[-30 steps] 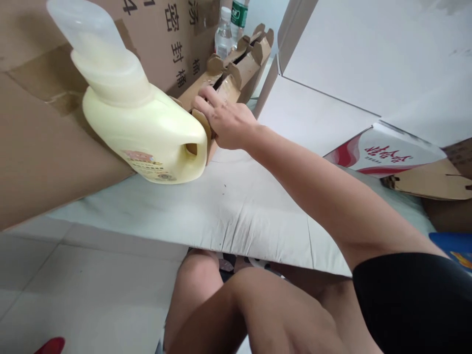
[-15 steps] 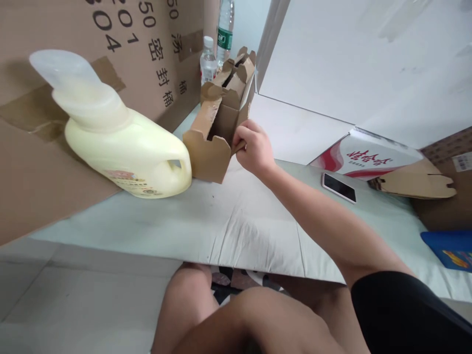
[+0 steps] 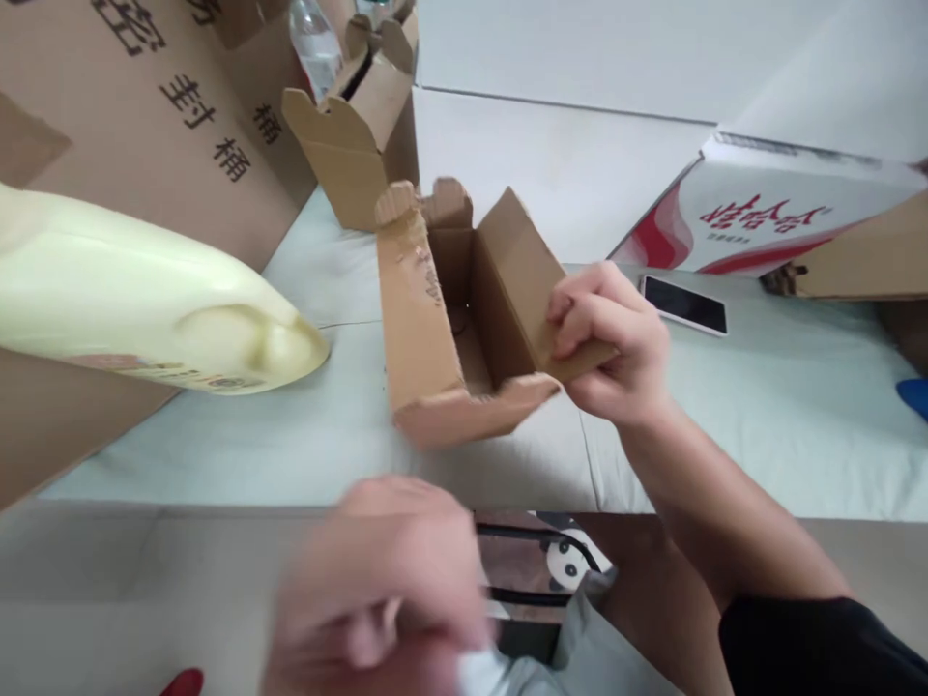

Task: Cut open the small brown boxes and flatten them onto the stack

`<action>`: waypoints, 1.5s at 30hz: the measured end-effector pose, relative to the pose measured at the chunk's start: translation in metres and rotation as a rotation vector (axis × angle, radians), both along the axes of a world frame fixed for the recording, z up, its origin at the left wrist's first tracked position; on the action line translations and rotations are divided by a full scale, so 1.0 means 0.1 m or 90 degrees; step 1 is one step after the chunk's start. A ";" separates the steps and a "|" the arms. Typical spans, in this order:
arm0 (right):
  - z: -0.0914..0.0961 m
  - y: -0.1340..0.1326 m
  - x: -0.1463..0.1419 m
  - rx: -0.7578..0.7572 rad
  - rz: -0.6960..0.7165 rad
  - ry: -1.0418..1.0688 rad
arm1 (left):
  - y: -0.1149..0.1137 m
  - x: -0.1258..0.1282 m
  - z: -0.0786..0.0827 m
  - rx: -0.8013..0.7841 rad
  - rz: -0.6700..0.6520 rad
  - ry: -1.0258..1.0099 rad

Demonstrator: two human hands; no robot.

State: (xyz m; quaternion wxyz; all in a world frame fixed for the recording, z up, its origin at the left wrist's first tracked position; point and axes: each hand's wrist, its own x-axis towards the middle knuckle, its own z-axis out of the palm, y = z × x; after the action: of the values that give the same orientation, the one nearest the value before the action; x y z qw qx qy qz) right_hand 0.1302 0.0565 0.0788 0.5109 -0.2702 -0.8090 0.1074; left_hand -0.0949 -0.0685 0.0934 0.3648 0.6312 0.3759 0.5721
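Observation:
My right hand (image 3: 609, 343) grips the right flap of a small open brown cardboard box (image 3: 456, 319) and holds it over the white sheet (image 3: 761, 416). The box is empty inside, with its flaps spread. My left hand (image 3: 377, 590) is low in the foreground, smeared by motion; its fingers cannot be read. A pale yellow detergent jug (image 3: 145, 300) lies tilted at the left, leaning on a large brown carton (image 3: 145, 126).
A second open small cardboard box (image 3: 355, 145) stands behind, with a water bottle (image 3: 315, 43) beside it. A black phone (image 3: 685, 304) lies on the sheet at the right, near a red-and-white box (image 3: 768, 213). White panels stand at the back.
My right hand pulled one small box off the row toward me and tipped its opening up. My left hand rose into view. The camera tilted down and closer.

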 end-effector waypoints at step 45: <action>-0.42 -0.87 0.83 -0.391 0.134 -0.061 | 0.73 -0.06 -0.75 0.018 0.212 0.209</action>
State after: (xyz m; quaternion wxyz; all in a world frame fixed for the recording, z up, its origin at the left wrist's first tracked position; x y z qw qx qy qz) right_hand 0.2131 -0.0306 0.0365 0.3529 -0.3316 -0.7854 0.3856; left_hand -0.1009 0.0042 0.0182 0.1901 0.6501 0.5212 0.5192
